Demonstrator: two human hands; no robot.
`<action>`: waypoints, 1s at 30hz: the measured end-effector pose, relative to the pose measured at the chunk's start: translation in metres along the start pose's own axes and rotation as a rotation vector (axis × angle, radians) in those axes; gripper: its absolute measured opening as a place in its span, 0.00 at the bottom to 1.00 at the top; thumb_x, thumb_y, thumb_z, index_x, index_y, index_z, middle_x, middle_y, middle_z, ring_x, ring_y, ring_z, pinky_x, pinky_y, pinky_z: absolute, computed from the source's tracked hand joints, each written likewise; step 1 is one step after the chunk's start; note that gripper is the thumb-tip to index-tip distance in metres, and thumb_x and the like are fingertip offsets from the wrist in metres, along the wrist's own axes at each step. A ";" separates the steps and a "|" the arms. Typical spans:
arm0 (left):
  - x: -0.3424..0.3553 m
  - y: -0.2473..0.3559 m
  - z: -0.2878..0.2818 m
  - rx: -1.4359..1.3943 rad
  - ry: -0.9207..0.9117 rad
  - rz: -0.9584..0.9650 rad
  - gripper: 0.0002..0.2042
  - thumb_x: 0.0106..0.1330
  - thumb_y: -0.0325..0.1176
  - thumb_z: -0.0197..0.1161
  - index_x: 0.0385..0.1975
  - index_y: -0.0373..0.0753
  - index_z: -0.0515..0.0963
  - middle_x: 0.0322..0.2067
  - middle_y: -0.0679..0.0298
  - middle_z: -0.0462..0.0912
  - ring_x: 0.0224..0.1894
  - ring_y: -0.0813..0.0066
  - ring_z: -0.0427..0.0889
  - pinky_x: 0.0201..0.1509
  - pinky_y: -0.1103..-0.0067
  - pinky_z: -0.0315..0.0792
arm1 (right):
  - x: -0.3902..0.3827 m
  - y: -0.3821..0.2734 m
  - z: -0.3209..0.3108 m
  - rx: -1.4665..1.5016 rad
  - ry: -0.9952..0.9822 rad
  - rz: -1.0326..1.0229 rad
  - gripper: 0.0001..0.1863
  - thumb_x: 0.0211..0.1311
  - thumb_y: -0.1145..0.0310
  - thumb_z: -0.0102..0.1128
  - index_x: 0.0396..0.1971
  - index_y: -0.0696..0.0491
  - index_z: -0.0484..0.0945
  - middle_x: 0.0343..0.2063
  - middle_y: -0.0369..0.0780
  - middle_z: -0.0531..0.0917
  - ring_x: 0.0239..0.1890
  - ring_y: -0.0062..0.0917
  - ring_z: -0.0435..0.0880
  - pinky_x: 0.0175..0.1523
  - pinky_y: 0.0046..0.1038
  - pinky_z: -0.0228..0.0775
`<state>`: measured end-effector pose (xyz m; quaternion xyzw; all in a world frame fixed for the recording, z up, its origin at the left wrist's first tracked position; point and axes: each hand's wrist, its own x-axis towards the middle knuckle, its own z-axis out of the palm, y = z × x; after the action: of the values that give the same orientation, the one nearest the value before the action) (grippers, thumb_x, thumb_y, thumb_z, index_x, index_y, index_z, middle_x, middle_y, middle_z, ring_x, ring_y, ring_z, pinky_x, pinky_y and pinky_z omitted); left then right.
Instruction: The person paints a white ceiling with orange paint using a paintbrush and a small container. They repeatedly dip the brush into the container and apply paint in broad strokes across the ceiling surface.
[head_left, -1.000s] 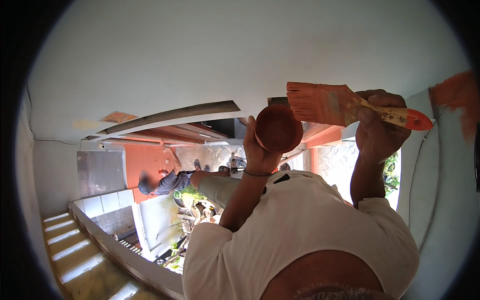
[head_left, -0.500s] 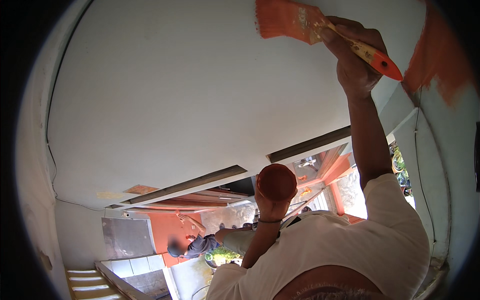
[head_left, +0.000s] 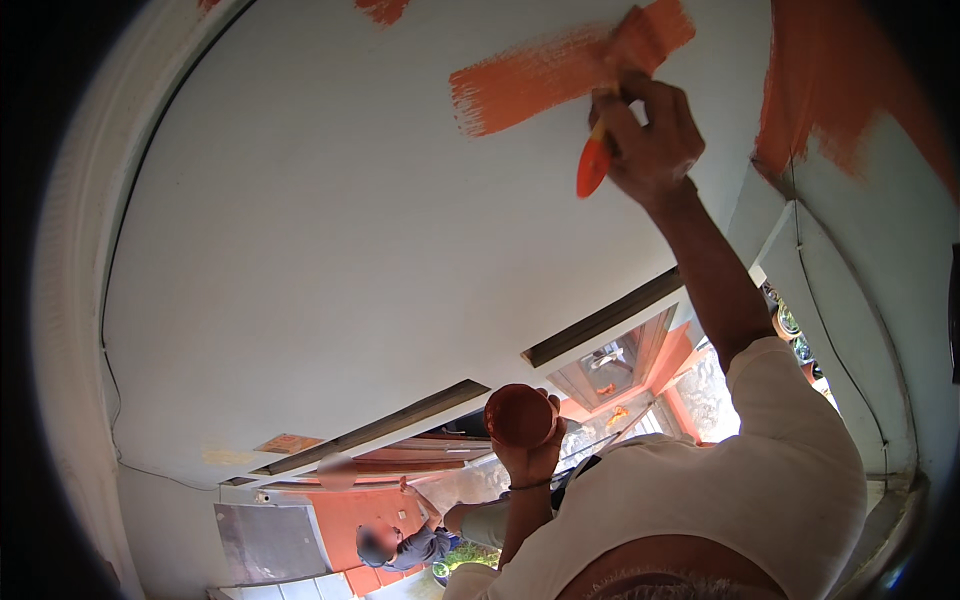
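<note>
High at the upper right, my right hand (head_left: 655, 145) is closed round a paintbrush (head_left: 594, 165) with an orange-tipped wooden handle. Its bristles press on the pale wall (head_left: 350, 220), at the right part of a broad orange paint stroke (head_left: 525, 88); the bristles are partly blurred and hard to tell from the paint. Lower down, near my chest, my left hand (head_left: 537, 460) grips a round reddish-brown paint cup (head_left: 521, 416), its open top toward me. My left fingers wrap its side.
Orange paint (head_left: 840, 90) covers part of the surface at the right. Two long dark slots (head_left: 370, 425) cut the wall's lower part. A thin black cable (head_left: 108, 290) runs along the left. Below left, another person (head_left: 420, 548) stands by an orange wall (head_left: 360, 520).
My right hand has brought the brush from off the wall onto it, and a fresh orange stroke now shows there. The cup in my left hand has shifted left and down.
</note>
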<state>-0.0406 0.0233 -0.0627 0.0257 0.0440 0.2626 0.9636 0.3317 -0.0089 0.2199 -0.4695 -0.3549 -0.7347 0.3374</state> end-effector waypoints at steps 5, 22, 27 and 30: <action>0.009 -0.015 0.020 0.017 0.032 -0.043 0.32 0.71 0.61 0.58 0.65 0.43 0.74 0.61 0.50 0.77 0.66 0.47 0.74 0.56 0.54 0.84 | -0.035 -0.107 -0.048 0.576 -0.222 -0.055 0.12 0.45 0.72 0.72 0.27 0.47 0.75 0.37 0.35 0.82 0.35 0.26 0.84 0.31 0.24 0.77; -0.006 -0.010 0.011 0.015 0.004 -0.048 0.33 0.69 0.60 0.62 0.63 0.40 0.75 0.61 0.49 0.77 0.67 0.47 0.74 0.56 0.54 0.83 | 0.074 0.099 -0.014 0.761 0.148 0.037 0.10 0.62 0.86 0.67 0.40 0.57 0.83 0.42 0.41 0.87 0.43 0.26 0.87 0.48 0.25 0.81; 0.003 -0.012 0.021 0.064 0.017 -0.086 0.32 0.67 0.59 0.67 0.60 0.41 0.77 0.61 0.53 0.75 0.66 0.52 0.72 0.58 0.56 0.82 | 0.052 0.026 0.013 0.250 0.063 -0.130 0.11 0.43 0.69 0.71 0.31 0.45 0.81 0.43 0.35 0.85 0.38 0.26 0.86 0.35 0.24 0.78; 0.002 -0.015 0.024 0.053 -0.038 -0.070 0.31 0.67 0.59 0.67 0.60 0.41 0.77 0.61 0.53 0.75 0.65 0.53 0.71 0.57 0.58 0.83 | 0.037 -0.034 0.001 0.346 -0.035 -0.032 0.14 0.44 0.75 0.76 0.32 0.49 0.82 0.39 0.40 0.84 0.39 0.30 0.87 0.36 0.27 0.83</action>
<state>-0.0289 0.0106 -0.0404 0.0547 0.0336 0.2270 0.9718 0.2915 0.0039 0.2477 -0.4114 -0.4896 -0.6595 0.3951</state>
